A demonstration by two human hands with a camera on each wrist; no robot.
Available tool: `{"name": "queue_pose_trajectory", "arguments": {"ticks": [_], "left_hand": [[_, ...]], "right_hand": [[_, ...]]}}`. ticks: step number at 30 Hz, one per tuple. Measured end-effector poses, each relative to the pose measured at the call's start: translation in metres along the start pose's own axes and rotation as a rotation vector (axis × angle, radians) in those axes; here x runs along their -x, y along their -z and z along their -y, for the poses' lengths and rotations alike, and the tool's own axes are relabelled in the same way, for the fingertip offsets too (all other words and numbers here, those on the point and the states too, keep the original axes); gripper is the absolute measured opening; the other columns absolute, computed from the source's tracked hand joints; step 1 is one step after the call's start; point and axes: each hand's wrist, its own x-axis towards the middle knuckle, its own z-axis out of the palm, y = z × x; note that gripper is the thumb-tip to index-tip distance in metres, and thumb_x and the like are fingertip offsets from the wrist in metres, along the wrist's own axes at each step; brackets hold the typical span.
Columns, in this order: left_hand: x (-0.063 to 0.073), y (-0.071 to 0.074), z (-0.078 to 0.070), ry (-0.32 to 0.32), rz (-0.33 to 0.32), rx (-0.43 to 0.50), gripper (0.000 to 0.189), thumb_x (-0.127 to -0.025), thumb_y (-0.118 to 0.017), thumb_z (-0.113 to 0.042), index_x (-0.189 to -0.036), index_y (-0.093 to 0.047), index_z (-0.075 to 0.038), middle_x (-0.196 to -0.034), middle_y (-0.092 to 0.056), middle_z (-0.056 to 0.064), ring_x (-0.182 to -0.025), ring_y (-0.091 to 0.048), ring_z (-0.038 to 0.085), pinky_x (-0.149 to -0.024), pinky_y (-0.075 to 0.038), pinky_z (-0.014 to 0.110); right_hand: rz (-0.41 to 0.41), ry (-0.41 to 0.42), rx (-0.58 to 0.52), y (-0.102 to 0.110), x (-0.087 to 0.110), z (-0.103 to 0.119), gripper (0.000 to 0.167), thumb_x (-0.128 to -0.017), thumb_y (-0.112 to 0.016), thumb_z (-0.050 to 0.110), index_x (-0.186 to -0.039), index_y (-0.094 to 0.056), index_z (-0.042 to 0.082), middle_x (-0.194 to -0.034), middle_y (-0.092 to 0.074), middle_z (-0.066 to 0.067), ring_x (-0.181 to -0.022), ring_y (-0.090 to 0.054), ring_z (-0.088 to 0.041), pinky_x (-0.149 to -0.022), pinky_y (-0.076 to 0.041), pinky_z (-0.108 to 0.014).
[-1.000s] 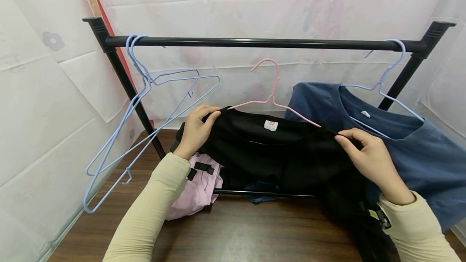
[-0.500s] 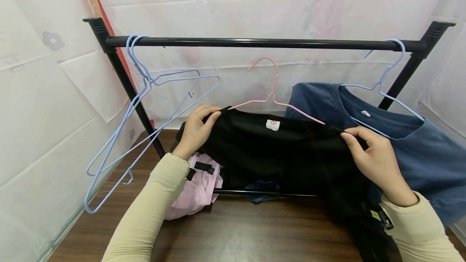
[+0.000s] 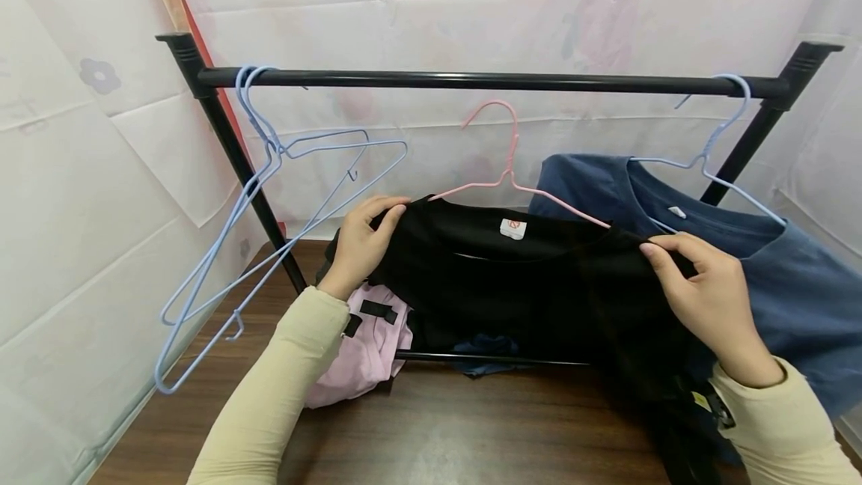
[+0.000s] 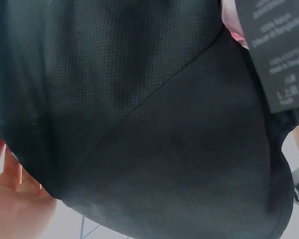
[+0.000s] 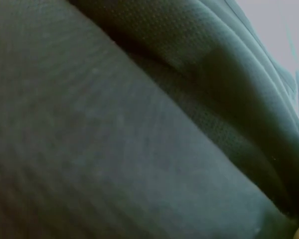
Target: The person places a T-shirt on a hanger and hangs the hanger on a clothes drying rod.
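Note:
Both hands hold up a black shirt [image 3: 498, 290] below the rack's top bar. Its left shoulder is pinched by my left hand [image 3: 364, 242], thumb against fingers; my right hand [image 3: 707, 298] pinches the right shoulder. A pink hanger [image 3: 508, 171] sits inside the shirt, its arms going under the fabric at the neckline. The hanger's hook stands free, below the bar and apart from it. In the left wrist view, black fabric [image 4: 179, 149] covers most of the picture, with a dark printed label [image 4: 279, 55] at the upper right. The right wrist view is nearly filled by shirt fabric [image 5: 114, 139].
A black bar [image 3: 431, 79] spans the rack. Blue hangers [image 3: 269, 148] hang at its left end; a blue shirt [image 3: 774, 268] on a blue hanger [image 3: 707, 148] hangs at the right. Pink cloth [image 3: 370, 350] lies on the brown wooden surface [image 3: 471, 425] behind the left arm.
My right hand has moved a little to the right, drawing the shirt's shoulder outward. The pink hanger has risen slightly and shifted right. My left hand stays nearly in place.

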Motion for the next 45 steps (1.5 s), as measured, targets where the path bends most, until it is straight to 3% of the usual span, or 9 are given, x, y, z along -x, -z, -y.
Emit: {"name": "queue_pose_trajectory", "arguments": {"ticks": [7,11,16,19,26,30,35,41,45], "left_hand": [[0.004,0.0,-0.006,-0.08,-0.018,0.013,0.027,-0.099,-0.058,-0.016,-0.124,-0.068,-0.009,-0.125,-0.068,0.007,-0.121,-0.06,0.021,-0.106,-0.045,0.035],[0.007,0.0,-0.007,-0.12,-0.009,-0.009,0.029,-0.099,-0.057,-0.013,-0.125,-0.066,-0.005,-0.133,-0.064,0.008,-0.128,-0.056,0.022,-0.109,-0.043,0.037],[0.012,0.002,-0.006,-0.118,0.007,-0.057,0.029,-0.1,-0.056,-0.013,-0.125,-0.066,-0.005,-0.134,-0.063,0.008,-0.127,-0.057,0.023,-0.107,-0.045,0.039],[0.018,0.003,-0.004,-0.097,0.019,-0.08,0.029,-0.1,-0.056,-0.014,-0.126,-0.066,-0.006,-0.134,-0.063,0.007,-0.126,-0.058,0.023,-0.105,-0.047,0.039],[0.034,0.007,0.001,-0.05,0.06,-0.106,0.03,-0.1,-0.056,-0.014,-0.127,-0.065,-0.005,-0.135,-0.062,0.007,-0.114,-0.062,0.022,-0.075,-0.056,0.03],[0.044,0.009,0.004,-0.004,0.081,-0.13,0.03,-0.1,-0.056,-0.014,-0.128,-0.064,-0.006,-0.135,-0.062,0.005,-0.108,-0.065,0.02,-0.081,-0.056,0.035],[0.059,0.012,0.011,0.048,0.099,-0.164,0.031,-0.1,-0.056,-0.016,-0.13,-0.063,-0.008,-0.135,-0.061,0.006,-0.118,-0.062,0.023,-0.088,-0.055,0.044],[0.078,0.019,0.019,0.144,0.148,-0.193,0.037,-0.101,-0.056,-0.023,-0.134,-0.059,-0.009,-0.138,-0.058,0.01,-0.128,-0.055,0.028,-0.1,-0.049,0.05],[0.089,0.023,0.023,0.194,0.18,-0.224,0.039,-0.101,-0.056,-0.027,-0.136,-0.057,-0.01,-0.142,-0.055,0.011,-0.131,-0.052,0.032,-0.102,-0.047,0.053]], "right_hand": [[-0.056,0.009,-0.035,0.004,-0.002,0.004,0.004,-0.083,-0.072,-0.005,-0.087,-0.073,-0.006,-0.089,-0.059,0.031,-0.084,-0.054,0.016,-0.078,-0.038,-0.005],[-0.083,0.015,-0.036,0.008,-0.003,0.008,0.005,-0.082,-0.072,-0.005,-0.086,-0.071,-0.008,-0.087,-0.057,0.032,-0.081,-0.052,0.015,-0.078,-0.037,-0.006],[-0.111,0.014,-0.031,0.013,-0.004,0.009,0.004,-0.082,-0.073,-0.005,-0.085,-0.073,-0.007,-0.086,-0.057,0.033,-0.077,-0.05,0.014,-0.074,-0.036,-0.006],[-0.128,0.007,-0.031,0.017,-0.005,0.009,0.007,-0.083,-0.073,-0.002,-0.086,-0.073,-0.008,-0.088,-0.058,0.034,-0.08,-0.053,0.015,-0.077,-0.038,-0.006],[-0.176,-0.017,0.014,0.027,-0.006,0.011,0.014,-0.086,-0.073,0.005,-0.088,-0.072,-0.009,-0.091,-0.057,0.038,-0.081,-0.052,0.018,-0.077,-0.036,-0.005],[-0.182,-0.032,0.052,0.033,-0.007,0.011,0.017,-0.088,-0.071,0.008,-0.091,-0.073,-0.009,-0.092,-0.062,0.032,-0.083,-0.05,0.02,-0.074,-0.034,-0.006],[-0.217,-0.059,0.075,0.038,-0.007,0.008,0.016,-0.087,-0.072,0.01,-0.092,-0.075,-0.005,-0.092,-0.068,0.018,-0.083,-0.052,0.02,-0.075,-0.034,-0.006],[-0.249,-0.074,0.077,0.045,-0.008,0.006,0.024,-0.088,-0.071,0.01,-0.091,-0.071,-0.014,-0.092,-0.056,0.042,-0.081,-0.05,0.021,-0.075,-0.033,-0.005],[-0.261,-0.087,0.093,0.052,-0.008,0.005,0.025,-0.089,-0.07,0.011,-0.093,-0.07,-0.014,-0.091,-0.055,0.044,-0.083,-0.05,0.022,-0.078,-0.034,-0.003]]}}
